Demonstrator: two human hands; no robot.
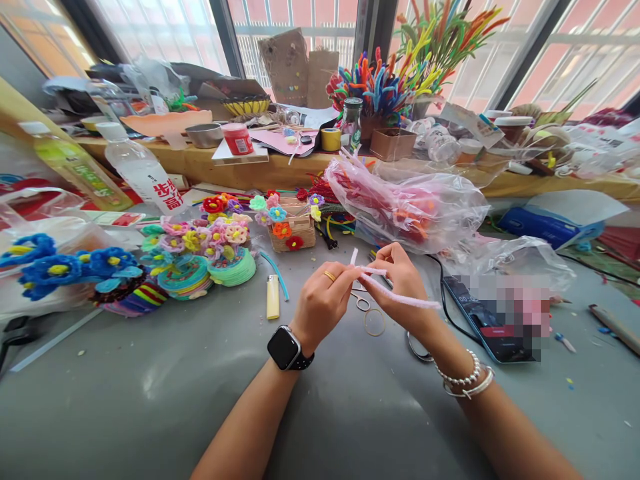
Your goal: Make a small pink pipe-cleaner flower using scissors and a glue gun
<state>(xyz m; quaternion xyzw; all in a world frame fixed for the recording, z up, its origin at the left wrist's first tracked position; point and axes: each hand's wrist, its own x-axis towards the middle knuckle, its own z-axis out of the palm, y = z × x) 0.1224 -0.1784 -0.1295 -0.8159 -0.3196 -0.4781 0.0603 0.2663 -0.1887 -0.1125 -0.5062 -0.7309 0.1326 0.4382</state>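
Note:
My left hand [323, 300] and my right hand [400, 283] meet over the grey table [150, 393], both pinched on a pale pink pipe cleaner [400, 298]. One end of the pipe cleaner sticks up between my fingers, the other runs down to the right past my right wrist. A black smartwatch is on my left wrist and a ring on one finger. Silver bracelets circle my right wrist. Scissors [415, 343] and a small metal ring [374, 323] lie on the table under my hands.
A yellow lighter [273, 297] lies left of my hands. Pipe-cleaner flowers [210, 240], blue flowers [65, 267] and a small crate of flowers [293, 227] stand to the left. A plastic bag of pipe cleaners [405, 203], a phone [487, 317] and a cluttered wooden shelf [250, 167] sit behind.

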